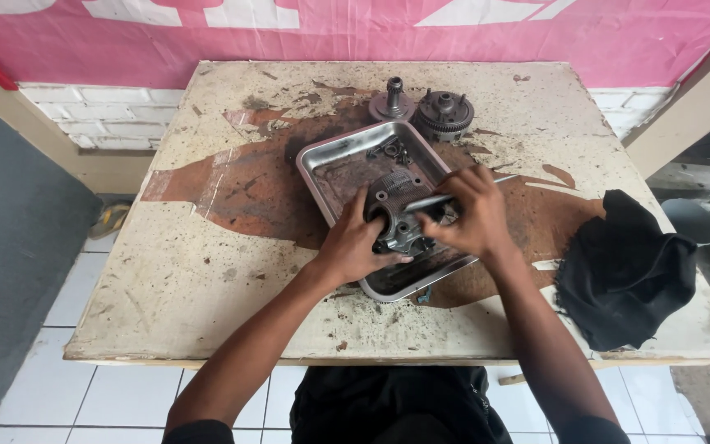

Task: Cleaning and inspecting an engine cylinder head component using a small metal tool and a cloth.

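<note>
grey metal engine part [396, 222], upright in steel tray [330, 152]

A shallow rectangular metal tray [322, 156] lies near the middle of the worn painted counter [207, 271], turned at an angle. In the tray, at its near half, sits a grey cast metal engine part [396, 226]. The left hand [355, 247] rests on the left side of this part, and the right hand [466, 214] is on its right side, holding a thin metal rod tool [429, 201] across it. Behind the tray stand a small round metal hub with a shaft [392, 100] and, to its right, a round toothed metal gear assembly [444, 113]. A crumpled black cloth [626, 267] lies at the right edge of the counter, well apart from the tray.
</note>
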